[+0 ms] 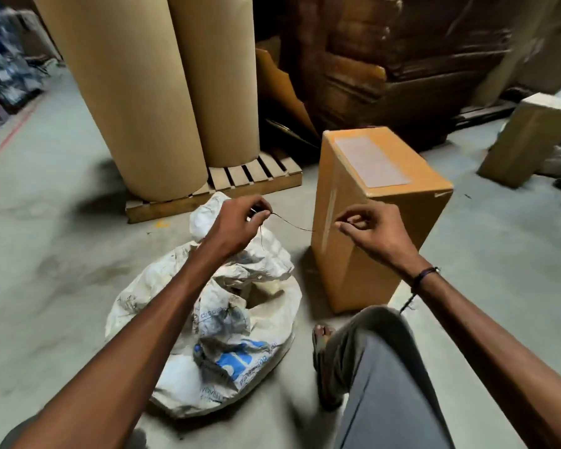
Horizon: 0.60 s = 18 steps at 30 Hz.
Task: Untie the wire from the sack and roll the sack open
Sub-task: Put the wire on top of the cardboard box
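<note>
A crumpled white woven sack (182, 377) with blue print lies on the concrete floor below my arms, its mouth loose and partly gaping. A thin dark wire (292, 224) stretches in the air above the sack between my two hands. My left hand (237, 225) pinches one end of it over the sack's top, with a short tail hanging down. My right hand (366, 228) pinches the other end, in front of the cardboard box. The wire no longer touches the sack.
A tall cardboard box (379, 202) stands right of the sack. Two big brown paper rolls (149, 85) stand on a wooden pallet (240, 186) behind it. My right leg and sandalled foot (324, 354) are beside the sack. Another box (528, 140) stands at far right.
</note>
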{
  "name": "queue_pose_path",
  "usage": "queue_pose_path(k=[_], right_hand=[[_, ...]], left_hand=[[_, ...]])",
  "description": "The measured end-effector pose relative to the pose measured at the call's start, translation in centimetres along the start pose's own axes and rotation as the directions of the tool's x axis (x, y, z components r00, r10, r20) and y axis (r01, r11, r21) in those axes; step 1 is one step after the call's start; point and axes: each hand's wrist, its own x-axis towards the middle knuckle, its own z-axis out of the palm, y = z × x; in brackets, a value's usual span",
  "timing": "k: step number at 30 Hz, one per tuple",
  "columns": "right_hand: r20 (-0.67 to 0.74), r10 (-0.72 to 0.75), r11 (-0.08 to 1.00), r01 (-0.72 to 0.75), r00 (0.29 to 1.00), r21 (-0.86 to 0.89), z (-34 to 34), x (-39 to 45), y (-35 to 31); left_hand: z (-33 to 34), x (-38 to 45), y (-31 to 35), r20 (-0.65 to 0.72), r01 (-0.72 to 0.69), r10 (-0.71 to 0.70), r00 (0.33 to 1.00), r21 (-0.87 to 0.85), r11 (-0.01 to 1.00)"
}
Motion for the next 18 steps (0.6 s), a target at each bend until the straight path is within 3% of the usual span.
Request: queue_pose_path(k=[5,10,15,18], right_hand=[[-0.112,0.000,0.985,-0.019,0.994,-0.169,-6.4,3.7,3.4],[-0.282,0.187,0.977,-0.208,0.941,-0.048,-9.5,6.3,7.3],[-0.325,0.233,0.971,-0.240,0.917,0.019,-9.4,9.0,10.6],[-0.388,0.243,0.968,-0.250,0.889,0.032,-8.6,10.6,12.9]], left_hand=[[4.1,8.3,5.2,-0.030,-0.030,0.027,0.999,-0.077,0.997],[9.7,15.6,9.0,-0.073,0.008,-0.010,0.997,-0.035,0.999],[14.3,21.2,8.9,-0.128,0.048,-0.058,0.990,-0.079,0.996],[16.8,24.3,8.2,-0.155,0.037,-0.038,0.987,-0.012,0.999]])
